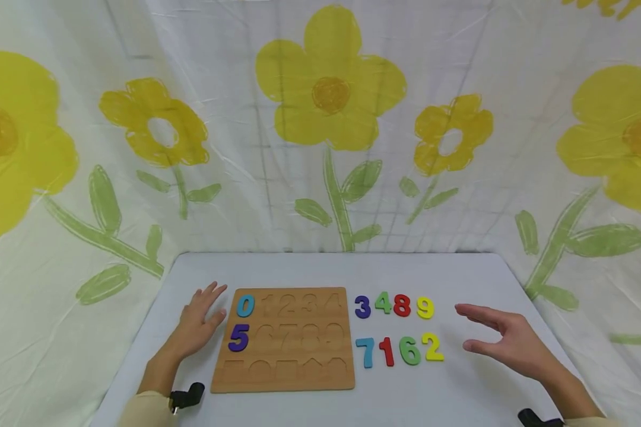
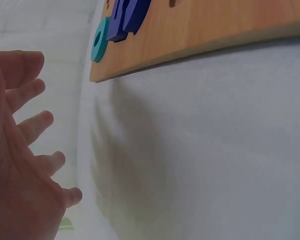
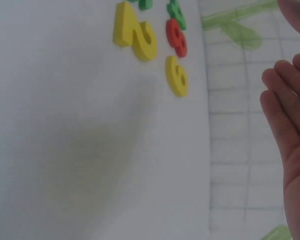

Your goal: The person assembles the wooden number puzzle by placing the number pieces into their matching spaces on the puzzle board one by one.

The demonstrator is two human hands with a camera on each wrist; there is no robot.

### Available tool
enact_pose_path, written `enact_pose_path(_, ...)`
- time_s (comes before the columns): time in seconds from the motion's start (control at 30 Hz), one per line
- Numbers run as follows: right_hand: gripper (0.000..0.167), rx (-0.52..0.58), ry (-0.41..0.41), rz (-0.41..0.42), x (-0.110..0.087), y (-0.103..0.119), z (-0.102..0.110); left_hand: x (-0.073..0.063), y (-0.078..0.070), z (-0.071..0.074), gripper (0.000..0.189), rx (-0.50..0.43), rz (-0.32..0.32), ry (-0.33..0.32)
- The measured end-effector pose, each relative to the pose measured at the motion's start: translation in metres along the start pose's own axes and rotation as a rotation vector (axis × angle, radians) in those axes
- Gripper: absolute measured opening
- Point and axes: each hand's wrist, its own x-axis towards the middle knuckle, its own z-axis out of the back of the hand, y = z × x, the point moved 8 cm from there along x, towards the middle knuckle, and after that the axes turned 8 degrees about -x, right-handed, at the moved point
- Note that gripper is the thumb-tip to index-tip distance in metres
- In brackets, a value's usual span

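Observation:
A wooden number puzzle board [image 1: 283,379] lies on the white table, with recesses cut into it. On its left side are a blue 0 [image 1: 239,308] in the top row and a purple 5 [image 1: 238,338] beneath it. My left hand [image 1: 196,320] hovers just left of the board, fingers spread, holding nothing. Over the table's right part my right hand [image 1: 513,341] is held with its thumb apart from its straight fingers, also holding nothing. Nearest to it are a yellow 2 [image 1: 432,347] and a yellow 9 [image 1: 425,308].
Right of the board, two rows of loose numbers include a purple 3 [image 1: 362,307], green 4 [image 1: 383,303], red 8 [image 1: 402,305], blue 7 [image 1: 365,352], red 1 [image 1: 387,351] and green 6 [image 1: 409,351]. A flower-printed curtain [image 1: 235,196] hangs behind the table.

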Motion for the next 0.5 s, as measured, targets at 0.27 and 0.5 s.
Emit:
enact_pose_path(0.27, 0.061, -0.064, 0.052, -0.039, 0.002, -0.008, -0.03, 0.002, 0.008, -0.014, 0.058, 0.03, 0.032, 0.06)
enact_pose_path(0.5, 0.063, -0.06, 0.098, -0.101, 0.0, -0.024, -0.047, 0.002, 0.014, -0.026, 0.061, 0.05, 0.06, 0.115)
